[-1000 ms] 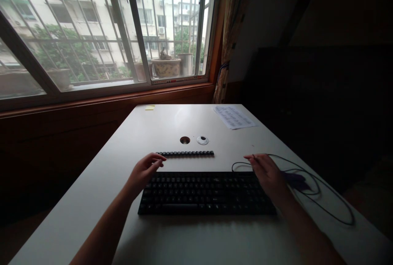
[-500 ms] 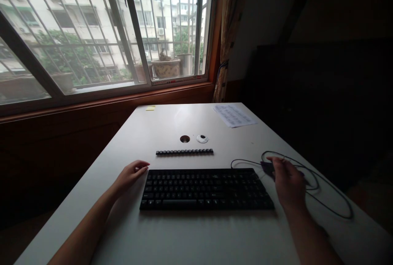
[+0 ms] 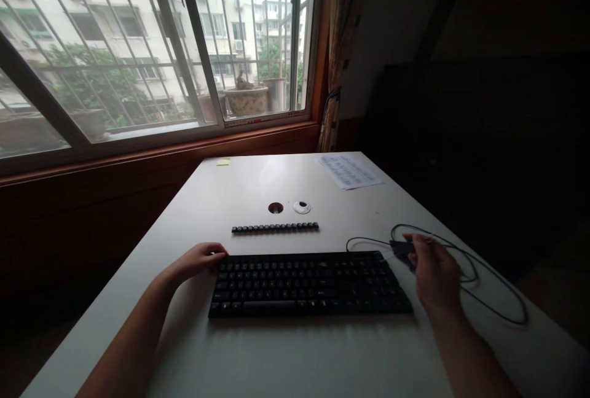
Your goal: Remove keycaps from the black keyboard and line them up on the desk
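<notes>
A black keyboard (image 3: 308, 287) lies flat on the white table. At its far left corner, my left hand (image 3: 205, 258) has its fingers curled onto the edge. The right side of the keyboard is nearest to my right hand (image 3: 436, 269), which is closed around a small dark tool with thin wires at its end, apparently a keycap puller (image 3: 400, 249). Those wires point toward the keyboard's far right corner. Beyond the keyboard, a row of loose black keycaps (image 3: 275, 227) stretches from side to side.
The keyboard's black cable (image 3: 500, 319) loops over the right of the table (image 3: 286, 361). Behind the keycaps are a round hole (image 3: 275, 208) and a white ring-shaped cover (image 3: 302, 207). Printed papers (image 3: 351, 172) and a yellow sticky note (image 3: 224, 161) lie near the far edge, below a window.
My left hand has moved slightly right, and its fingers now bend onto the keyboard's corner. The right hand with its tool has barely shifted. The view has tilted a little.
</notes>
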Motion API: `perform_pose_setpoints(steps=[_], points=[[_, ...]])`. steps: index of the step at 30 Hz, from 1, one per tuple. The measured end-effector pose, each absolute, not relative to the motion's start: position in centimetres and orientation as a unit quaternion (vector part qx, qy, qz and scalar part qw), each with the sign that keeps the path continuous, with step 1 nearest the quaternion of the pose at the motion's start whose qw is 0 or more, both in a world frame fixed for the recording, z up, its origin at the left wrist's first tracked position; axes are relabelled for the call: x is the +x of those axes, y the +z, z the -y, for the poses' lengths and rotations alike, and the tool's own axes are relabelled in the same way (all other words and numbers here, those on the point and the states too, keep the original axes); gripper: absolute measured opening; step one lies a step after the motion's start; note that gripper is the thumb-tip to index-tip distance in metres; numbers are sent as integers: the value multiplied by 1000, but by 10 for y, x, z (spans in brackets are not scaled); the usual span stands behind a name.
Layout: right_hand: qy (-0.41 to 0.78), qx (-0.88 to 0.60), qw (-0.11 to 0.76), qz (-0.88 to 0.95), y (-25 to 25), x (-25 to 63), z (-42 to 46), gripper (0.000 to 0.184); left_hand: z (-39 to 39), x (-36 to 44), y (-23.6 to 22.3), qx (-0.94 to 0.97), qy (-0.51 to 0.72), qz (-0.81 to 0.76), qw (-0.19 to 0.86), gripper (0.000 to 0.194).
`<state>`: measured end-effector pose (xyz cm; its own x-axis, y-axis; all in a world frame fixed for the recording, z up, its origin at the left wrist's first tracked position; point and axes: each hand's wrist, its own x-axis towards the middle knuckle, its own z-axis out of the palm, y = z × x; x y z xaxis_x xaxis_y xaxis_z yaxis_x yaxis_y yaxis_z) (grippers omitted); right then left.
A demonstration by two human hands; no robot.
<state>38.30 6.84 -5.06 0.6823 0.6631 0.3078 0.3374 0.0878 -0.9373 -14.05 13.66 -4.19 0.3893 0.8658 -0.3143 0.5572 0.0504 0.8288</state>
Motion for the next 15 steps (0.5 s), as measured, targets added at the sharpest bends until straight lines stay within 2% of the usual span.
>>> perform_pose_setpoints(steps=[9,15], points=[[144,-666,621,388,-50,380,-68,41,-125,-138,-39,649,211,-516,517,48],[161,-660,620,394,-51,379,-68,38,-124,-136,-43,667,206,-531,480,48]])
